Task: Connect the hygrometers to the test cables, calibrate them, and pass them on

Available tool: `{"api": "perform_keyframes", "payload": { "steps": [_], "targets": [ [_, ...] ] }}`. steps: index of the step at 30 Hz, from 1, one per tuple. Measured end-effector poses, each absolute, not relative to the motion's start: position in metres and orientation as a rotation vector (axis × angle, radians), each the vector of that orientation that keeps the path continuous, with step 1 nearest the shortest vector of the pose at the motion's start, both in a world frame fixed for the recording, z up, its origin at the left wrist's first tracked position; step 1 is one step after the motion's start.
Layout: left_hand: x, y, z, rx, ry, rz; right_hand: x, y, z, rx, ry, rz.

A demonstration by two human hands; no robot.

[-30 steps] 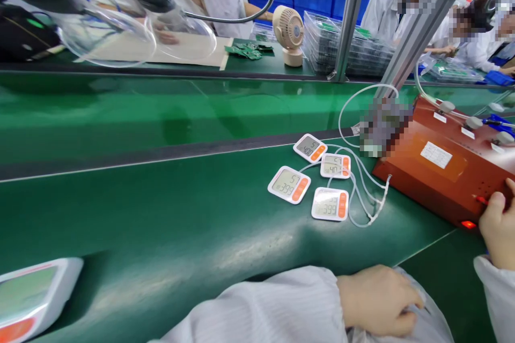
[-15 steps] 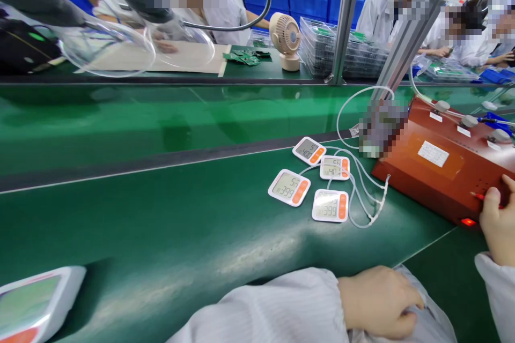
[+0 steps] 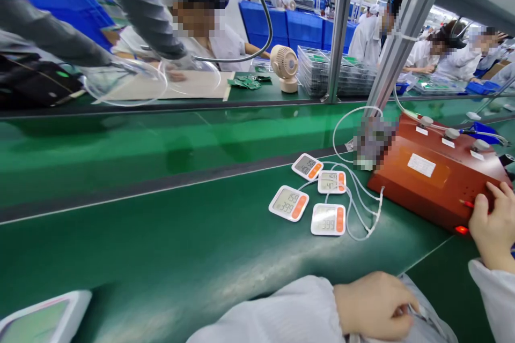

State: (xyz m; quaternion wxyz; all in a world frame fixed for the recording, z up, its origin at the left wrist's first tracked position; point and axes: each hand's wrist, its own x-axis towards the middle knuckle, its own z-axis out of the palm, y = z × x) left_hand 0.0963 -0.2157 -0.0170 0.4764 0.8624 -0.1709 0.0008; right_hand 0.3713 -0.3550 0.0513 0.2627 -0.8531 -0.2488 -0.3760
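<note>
Several small white monitors with orange buttons [image 3: 288,203] lie on the green bench, their displays lit, joined by clear tubes [image 3: 362,209] to an orange test box [image 3: 430,177]. My right hand [image 3: 491,225] rests on the box's near right corner, fingers curled round a small red switch beside a lit red lamp [image 3: 461,229]. At the bottom of the view my left hand [image 3: 374,305] lies curled against my white sleeve, and whether it holds anything is hidden.
A green conveyor belt [image 3: 161,139] runs behind the bench. Another white monitor [image 3: 40,321] lies at the bottom left. Across the belt a seated person works near a small fan [image 3: 285,67] and stacked trays [image 3: 322,72]. Metal posts [image 3: 338,27] rise at the right.
The camera has tilted up, so everything sits lower in view. The monitors' upper readings have changed. My right hand stays on the box's switch; my left hand has barely moved.
</note>
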Motion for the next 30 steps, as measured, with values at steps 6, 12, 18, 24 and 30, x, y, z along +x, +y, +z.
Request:
{"api": "perform_keyframes", "payload": {
  "steps": [6, 12, 18, 24, 30],
  "targets": [
    [0.096, -0.214, -0.019, 2.157, -0.499, -0.053, 0.37, -0.362, 0.048, -2.249, -0.713, -1.021],
    [0.095, -0.216, -0.019, 2.197, -0.479, -0.042, 0.372, -0.369, 0.046, -2.317, -0.573, -0.961],
    [0.095, -0.216, -0.018, 2.222, -0.498, -0.007, 0.376, -0.371, 0.043, -2.323, -0.551, -0.884],
    [0.095, -0.215, -0.015, 2.245, -0.52, -0.061, 0.38, -0.371, 0.038, -2.268, -0.553, -0.989],
    [0.097, -0.215, -0.016, 2.224, -0.54, -0.05, 0.381, -0.372, 0.035, -2.256, -0.548, -0.987]
  ]
}}
